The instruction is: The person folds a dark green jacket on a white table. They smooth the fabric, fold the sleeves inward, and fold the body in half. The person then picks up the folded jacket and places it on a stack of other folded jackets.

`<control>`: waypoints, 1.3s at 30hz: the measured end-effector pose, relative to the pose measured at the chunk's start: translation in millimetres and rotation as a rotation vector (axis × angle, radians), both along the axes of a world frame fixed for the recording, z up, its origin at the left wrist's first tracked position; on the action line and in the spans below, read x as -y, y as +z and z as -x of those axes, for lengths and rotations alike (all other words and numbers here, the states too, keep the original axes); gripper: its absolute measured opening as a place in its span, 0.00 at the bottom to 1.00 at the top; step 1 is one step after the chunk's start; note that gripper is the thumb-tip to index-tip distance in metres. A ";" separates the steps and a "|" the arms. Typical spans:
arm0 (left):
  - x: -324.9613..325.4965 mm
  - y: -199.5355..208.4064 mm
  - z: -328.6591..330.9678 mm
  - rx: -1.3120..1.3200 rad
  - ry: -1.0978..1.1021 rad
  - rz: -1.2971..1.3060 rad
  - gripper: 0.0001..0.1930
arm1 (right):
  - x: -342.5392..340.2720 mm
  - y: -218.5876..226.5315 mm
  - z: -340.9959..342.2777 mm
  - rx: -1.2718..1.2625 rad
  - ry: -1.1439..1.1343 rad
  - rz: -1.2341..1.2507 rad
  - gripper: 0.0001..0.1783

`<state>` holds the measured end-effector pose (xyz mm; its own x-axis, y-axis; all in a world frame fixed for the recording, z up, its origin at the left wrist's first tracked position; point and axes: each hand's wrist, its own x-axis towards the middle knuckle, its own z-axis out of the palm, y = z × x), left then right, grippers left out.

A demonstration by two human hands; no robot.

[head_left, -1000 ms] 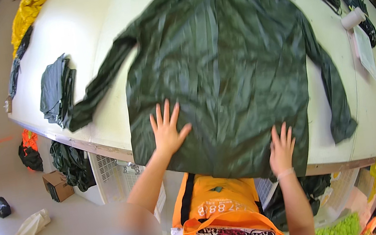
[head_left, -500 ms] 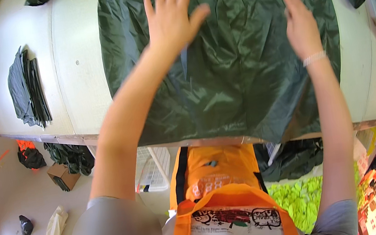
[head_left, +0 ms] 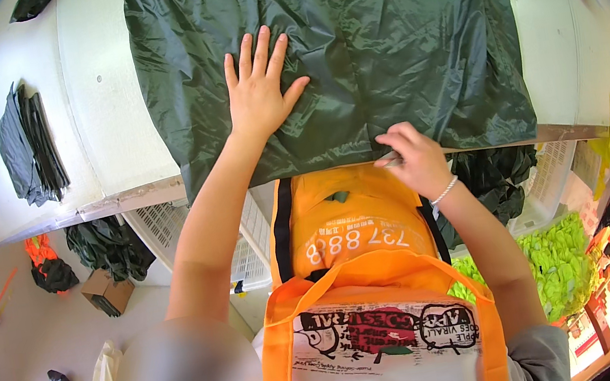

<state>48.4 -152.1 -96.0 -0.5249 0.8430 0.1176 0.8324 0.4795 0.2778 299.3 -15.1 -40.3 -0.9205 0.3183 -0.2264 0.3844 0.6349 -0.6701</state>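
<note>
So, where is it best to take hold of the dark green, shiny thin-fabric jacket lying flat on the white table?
Probably the bottom hem of the dark green jacket, from the near table edge. It lies spread flat, and only the hem reaches that edge, giving fingers a free border to pinch. The right hand is already there; the left hand lies flat on the cloth.

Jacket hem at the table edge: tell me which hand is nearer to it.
Right. The right hand pinches the hem of the green jacket at the table edge. The left hand lies flat on the fabric, farther up from the hem.
</note>
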 end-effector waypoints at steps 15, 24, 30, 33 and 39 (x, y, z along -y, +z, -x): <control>21.7 15.7 -133.4 0.275 -0.223 -0.385 0.09 | 9.8 -6.2 -11.5 -0.030 -0.192 0.237 0.11; 26.3 28.3 -141.1 0.119 -0.178 -0.517 0.08 | 1.8 8.8 3.7 0.017 -0.033 0.193 0.10; 26.2 41.1 -141.8 0.202 -0.018 -0.601 0.07 | -3.4 18.9 12.2 0.031 -0.002 0.222 0.10; 21.2 59.3 -142.9 0.933 0.594 -0.728 0.06 | 2.6 30.5 18.1 -0.191 -0.242 0.370 0.09; 33.5 110.7 -109.2 1.760 0.859 -1.134 0.03 | 23.4 49.4 39.2 -0.370 -0.211 0.410 0.11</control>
